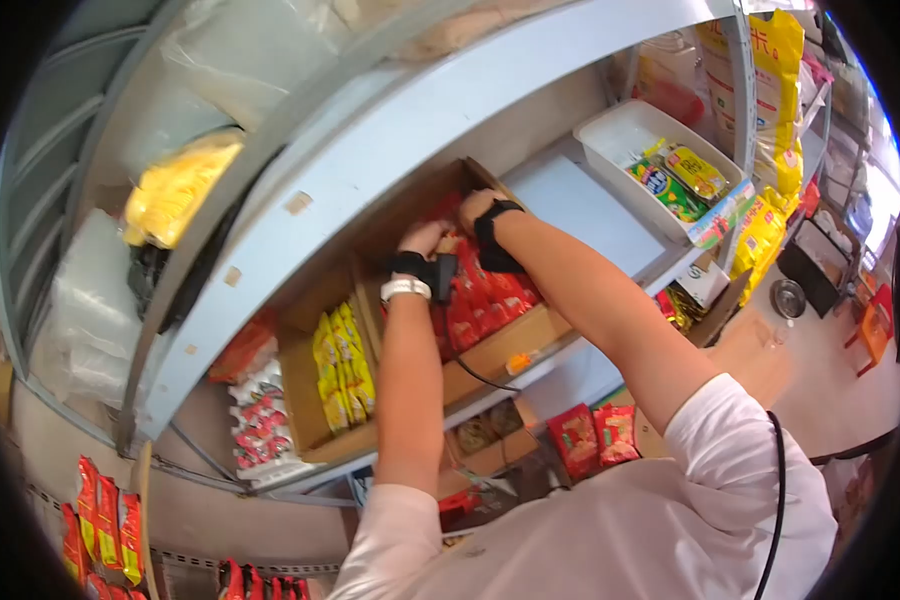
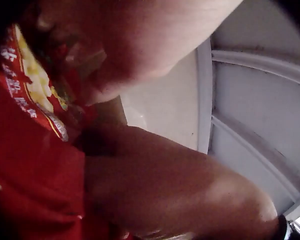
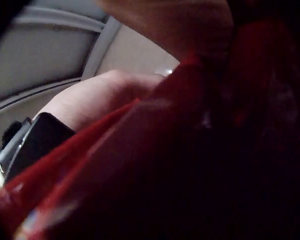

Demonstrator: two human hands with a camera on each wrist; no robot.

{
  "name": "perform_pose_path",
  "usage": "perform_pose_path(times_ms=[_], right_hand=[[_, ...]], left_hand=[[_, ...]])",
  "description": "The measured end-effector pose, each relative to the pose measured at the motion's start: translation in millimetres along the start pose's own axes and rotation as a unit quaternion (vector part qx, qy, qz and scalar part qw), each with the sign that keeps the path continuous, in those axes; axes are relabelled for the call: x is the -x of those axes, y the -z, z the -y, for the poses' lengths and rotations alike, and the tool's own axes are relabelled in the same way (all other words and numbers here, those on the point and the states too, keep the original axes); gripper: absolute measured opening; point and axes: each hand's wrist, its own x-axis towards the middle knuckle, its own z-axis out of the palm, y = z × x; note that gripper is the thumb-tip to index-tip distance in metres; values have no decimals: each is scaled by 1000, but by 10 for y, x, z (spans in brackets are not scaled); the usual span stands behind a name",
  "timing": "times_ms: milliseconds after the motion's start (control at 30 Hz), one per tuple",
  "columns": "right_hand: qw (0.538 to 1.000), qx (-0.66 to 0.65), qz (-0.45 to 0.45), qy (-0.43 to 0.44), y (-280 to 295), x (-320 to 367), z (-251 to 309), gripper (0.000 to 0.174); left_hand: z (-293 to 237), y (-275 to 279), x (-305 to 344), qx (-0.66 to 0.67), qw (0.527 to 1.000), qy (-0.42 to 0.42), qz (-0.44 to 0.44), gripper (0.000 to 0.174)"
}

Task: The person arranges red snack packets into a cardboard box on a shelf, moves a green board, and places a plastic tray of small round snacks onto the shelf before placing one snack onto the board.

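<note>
Both hands reach into a cardboard box (image 1: pixel 510 338) on the shelf, among glossy red snack bags (image 1: pixel 477 300). My left hand (image 1: pixel 425 237) is bent over the bags at the back, a white band and black strap on its wrist. Beside it, to the right, my right hand (image 1: pixel 478 205) reaches down by the box's back wall, its wrist strapped in black. In the left wrist view a red bag (image 2: pixel 27 85) with pale lettering and a yellow picture lies close by the left hand (image 2: pixel 135 45). Red wrapping (image 3: pixel 140 145) fills much of the right wrist view. The fingertips of both hands are hidden.
Left of the box, a cardboard compartment (image 1: pixel 300 385) holds yellow packets (image 1: pixel 344 365), with pink-and-white packets (image 1: pixel 262 425) beyond it. A white bin (image 1: pixel 610 150) with green packets stands right. The upper shelf's blue-grey edge (image 1: pixel 370 130) runs above the arms; a cable (image 1: pixel 485 378) crosses the box front.
</note>
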Motion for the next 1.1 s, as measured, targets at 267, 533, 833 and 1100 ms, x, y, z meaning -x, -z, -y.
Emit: perform_pose_path(times_ms=[267, 533, 833, 1100], right_hand=[[998, -16, -50, -47, 107, 109, 96, 41], [986, -31, -165, -23, 299, 418, 117, 32], [979, -8, -203, 11, 278, 308, -24, 22], [973, -36, -227, -9, 318, 352, -49, 23]], left_hand=[[-68, -25, 34, 68, 997, -3, 37, 49], [160, 8, -366, -34, 998, -28, 37, 44], [114, -11, -189, -19, 998, -39, 51, 38], [15, -2, -73, -37, 997, -53, 51, 40]])
